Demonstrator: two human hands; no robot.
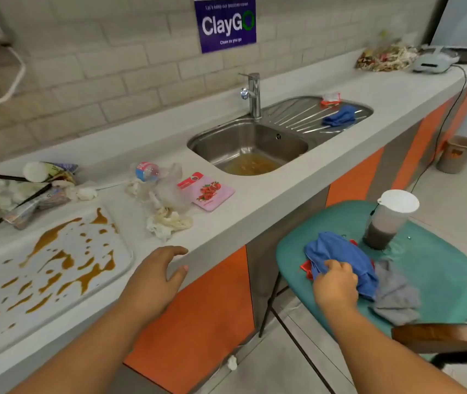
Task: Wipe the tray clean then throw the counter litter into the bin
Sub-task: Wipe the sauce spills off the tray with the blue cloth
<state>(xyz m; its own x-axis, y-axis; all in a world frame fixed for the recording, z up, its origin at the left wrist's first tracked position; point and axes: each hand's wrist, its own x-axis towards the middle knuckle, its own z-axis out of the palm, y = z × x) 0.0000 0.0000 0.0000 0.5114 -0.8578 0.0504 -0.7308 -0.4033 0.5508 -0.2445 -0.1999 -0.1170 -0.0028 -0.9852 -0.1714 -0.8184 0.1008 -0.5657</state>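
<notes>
Step in hand: fetching the wiper; wiping not yet begun.
Right hand (336, 285): forearm reaches down to the teal chair seat (439, 280); fingers curl into a bunched blue cloth (340, 251) and grip it.
Left hand (158, 271): palm down at the counter (283, 177) edge, fingers loosely spread, holding nothing; contact with the edge cannot be told.
Tray (126, 261): on the counter, left of the left hand, streaked with brown sauce.
Litter: crumpled tissue (166, 221), plastic bottle (147, 172) and pink sachet (206, 190) between tray and sink.
Bin (458, 155): on the floor, well apart to the right.
Next move: probably lift the cloth clear of the grey cloth (397, 297) beside it and carry it left to the tray.
</notes>
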